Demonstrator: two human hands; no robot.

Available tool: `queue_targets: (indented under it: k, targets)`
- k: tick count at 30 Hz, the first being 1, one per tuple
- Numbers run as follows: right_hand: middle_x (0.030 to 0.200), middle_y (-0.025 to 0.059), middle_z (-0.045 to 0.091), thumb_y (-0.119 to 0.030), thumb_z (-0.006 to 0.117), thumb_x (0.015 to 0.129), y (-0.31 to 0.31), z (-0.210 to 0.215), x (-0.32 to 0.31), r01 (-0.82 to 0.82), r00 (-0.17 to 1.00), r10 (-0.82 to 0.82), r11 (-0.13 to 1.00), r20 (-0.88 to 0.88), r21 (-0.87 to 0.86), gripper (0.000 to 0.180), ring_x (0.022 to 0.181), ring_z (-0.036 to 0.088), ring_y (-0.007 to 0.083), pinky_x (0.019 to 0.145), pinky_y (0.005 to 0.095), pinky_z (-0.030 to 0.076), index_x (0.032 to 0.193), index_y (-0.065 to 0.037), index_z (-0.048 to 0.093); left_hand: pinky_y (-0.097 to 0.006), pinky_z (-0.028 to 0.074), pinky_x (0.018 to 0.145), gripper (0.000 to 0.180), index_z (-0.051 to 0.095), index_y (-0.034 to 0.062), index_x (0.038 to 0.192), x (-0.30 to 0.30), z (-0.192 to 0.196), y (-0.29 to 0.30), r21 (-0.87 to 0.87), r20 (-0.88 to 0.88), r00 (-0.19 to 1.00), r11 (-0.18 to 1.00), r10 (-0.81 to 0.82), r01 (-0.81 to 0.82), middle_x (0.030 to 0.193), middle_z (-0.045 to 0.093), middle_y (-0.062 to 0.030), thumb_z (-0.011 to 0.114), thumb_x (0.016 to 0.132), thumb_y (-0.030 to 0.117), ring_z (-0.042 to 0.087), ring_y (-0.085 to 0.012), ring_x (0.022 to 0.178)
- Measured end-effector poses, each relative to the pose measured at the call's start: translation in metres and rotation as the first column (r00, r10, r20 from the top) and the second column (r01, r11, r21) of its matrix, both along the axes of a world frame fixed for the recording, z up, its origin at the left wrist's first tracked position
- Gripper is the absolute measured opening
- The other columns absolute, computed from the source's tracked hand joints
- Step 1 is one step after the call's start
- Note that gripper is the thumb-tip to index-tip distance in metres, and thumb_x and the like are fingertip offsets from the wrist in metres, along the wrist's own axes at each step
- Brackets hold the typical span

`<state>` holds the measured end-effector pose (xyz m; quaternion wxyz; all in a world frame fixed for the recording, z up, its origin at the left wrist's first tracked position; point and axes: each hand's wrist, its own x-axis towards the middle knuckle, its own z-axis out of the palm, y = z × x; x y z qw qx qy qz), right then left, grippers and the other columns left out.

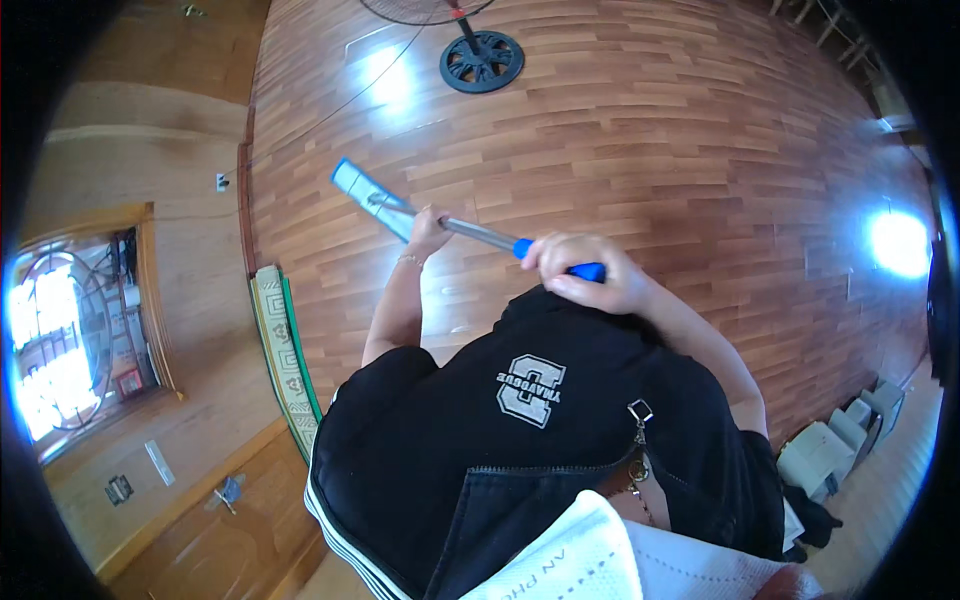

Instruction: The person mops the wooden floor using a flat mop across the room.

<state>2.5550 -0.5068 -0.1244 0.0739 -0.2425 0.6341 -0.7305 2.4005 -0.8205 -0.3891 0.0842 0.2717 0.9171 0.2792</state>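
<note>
I hold a flat mop by its pole with both hands. Its silver pole (482, 234) slants across in front of my chest. My right hand (590, 272) is wrapped round the blue grip at the pole's upper end. Lower down, my left hand (428, 232) closes on the metal shaft, close above the mop head. The long light-blue mop head (362, 188) points to the far left, over the wooden floor (640, 150). Whether it touches the boards, I cannot tell. Part of its near end is behind my left hand.
A standing fan's round black base (482, 62) is on the floor ahead, its cord running left to a wall socket (222, 182). A rolled mat (283, 345) lies along the left wall, near a wooden door (200, 530). Pale plastic chairs (822, 455) stand at the right.
</note>
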Motion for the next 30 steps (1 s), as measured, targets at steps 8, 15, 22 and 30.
queue_targets:
  k: [8,15,22,30]
  targets:
    - [0.08,0.0091,0.06,-0.002,0.061,0.084,0.014,-0.014,0.036,-0.009,1.0,0.01,0.997,-0.01,0.078,0.012,0.098,0.059,0.0262,0.09,0.0399,0.044,0.074,-0.003,0.054,-0.044,0.043,0.06,0.033,0.053,0.0054,0.063,0.054,-0.038,-0.01,0.052,0.165,0.971,0.982,0.173,-0.184,0.065,0.055,-0.0132,0.078,0.069,0.025,0.055,-0.0314,0.064]
    - [0.076,0.0098,0.06,-0.001,0.061,0.081,0.111,0.054,0.124,0.164,0.986,-0.16,0.982,-0.045,0.095,0.013,0.089,0.062,0.0274,0.087,0.0406,0.046,0.07,-0.002,0.054,-0.043,0.044,0.062,0.03,0.061,0.0085,0.066,0.106,0.01,0.124,0.04,0.047,0.998,0.999,-0.031,0.029,0.063,0.055,-0.0125,0.079,0.068,0.032,0.058,-0.0302,0.065]
    - [0.069,0.0067,0.061,-0.015,0.07,0.073,0.206,0.139,0.257,0.403,0.858,-0.285,0.889,-0.427,0.218,0.017,0.073,0.065,0.0246,0.077,0.0403,0.049,0.067,-0.007,0.057,-0.038,0.041,0.054,0.029,0.057,0.0031,0.067,0.206,0.087,0.322,0.263,-0.007,0.91,0.877,-0.414,0.401,0.062,0.053,-0.0135,0.075,0.076,0.024,0.054,-0.0276,0.057]
    - [0.06,0.0021,0.053,-0.033,0.079,0.07,0.243,0.16,0.344,0.531,0.697,-0.334,0.835,-0.635,0.143,0.035,0.055,0.058,0.0202,0.065,0.0336,0.049,0.062,-0.01,0.054,-0.045,0.045,0.066,0.032,0.056,0.0045,0.083,0.299,0.133,0.497,0.313,0.013,0.708,0.675,-0.706,0.668,0.076,0.057,-0.0148,0.078,0.073,0.025,0.057,-0.0356,0.076]
